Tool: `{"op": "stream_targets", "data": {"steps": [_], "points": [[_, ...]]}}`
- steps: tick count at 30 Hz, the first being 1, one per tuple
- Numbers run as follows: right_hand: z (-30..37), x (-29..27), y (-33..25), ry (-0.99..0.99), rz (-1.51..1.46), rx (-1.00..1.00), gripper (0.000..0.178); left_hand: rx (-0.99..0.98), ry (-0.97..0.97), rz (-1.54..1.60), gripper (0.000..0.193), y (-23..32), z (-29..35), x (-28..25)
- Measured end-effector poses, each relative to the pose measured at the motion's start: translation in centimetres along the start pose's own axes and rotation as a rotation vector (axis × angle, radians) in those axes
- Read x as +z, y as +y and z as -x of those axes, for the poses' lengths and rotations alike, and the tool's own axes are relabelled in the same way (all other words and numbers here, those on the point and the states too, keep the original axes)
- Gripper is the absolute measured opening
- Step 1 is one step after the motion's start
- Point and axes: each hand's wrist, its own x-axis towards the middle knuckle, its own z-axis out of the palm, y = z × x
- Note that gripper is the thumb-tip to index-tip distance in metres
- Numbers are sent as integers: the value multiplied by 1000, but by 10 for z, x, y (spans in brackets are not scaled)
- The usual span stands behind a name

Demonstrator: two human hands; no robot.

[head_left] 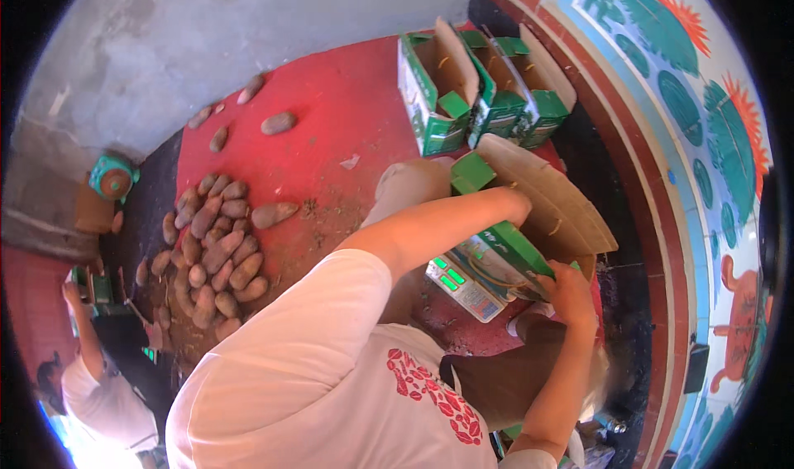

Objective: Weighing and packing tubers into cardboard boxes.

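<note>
While a grey wall (248, 22) closes off the far side, a wall with painted plants and orange figures (695, 130) curves down the right. Red floor (331, 113) between, dirt scattered on it. Co-worker (112, 399) at lower left, white top, one hand raised to a dark green box (101, 287). Big heap of brown tubers (219, 254) on the floor, left of centre. Three green-and-white cartons (499, 109) side by side near the far wall, tops open, cardboard insides showing. Work carton (542, 192), same kind, sits nearer the person, right of centre, tilted, brown flap up on its far side. Digital scale (471, 291) with lit green displays just under the carton's near edge; contact between the two unclear. Left hand (519, 208) reaches in over the carton, fingers hidden, so can't tell if its grip is clenched or released. Right hand (571, 294) has its grip closed on the carton's green edge at the near right end. One loose tuber (275, 214) lies just right of the heap; a few more (278, 123) farther off, toward the grey wall.
</note>
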Motion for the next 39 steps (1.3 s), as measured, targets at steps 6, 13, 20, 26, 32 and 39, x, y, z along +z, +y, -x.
{"op": "stream_targets", "data": {"steps": [6,13,20,26,32,39], "points": [[-12,1,-1,-4,57,1,17,-40,339,192,33,-6,16,0],[-19,4,-7,49,-13,-14,16,167,1107,626,18,-18,139,-23],[-20,9,-3,95,24,-38,15,-417,1246,513,17,-120,291,68],[-19,4,-16,22,72,-20,17,-1053,546,501,27,-158,397,293],[-17,4,-13,42,0,-6,19,-1072,-249,747,43,-90,467,471],[-22,12,-2,78,-84,17,18,-1217,-492,665,60,-22,478,492]]}}
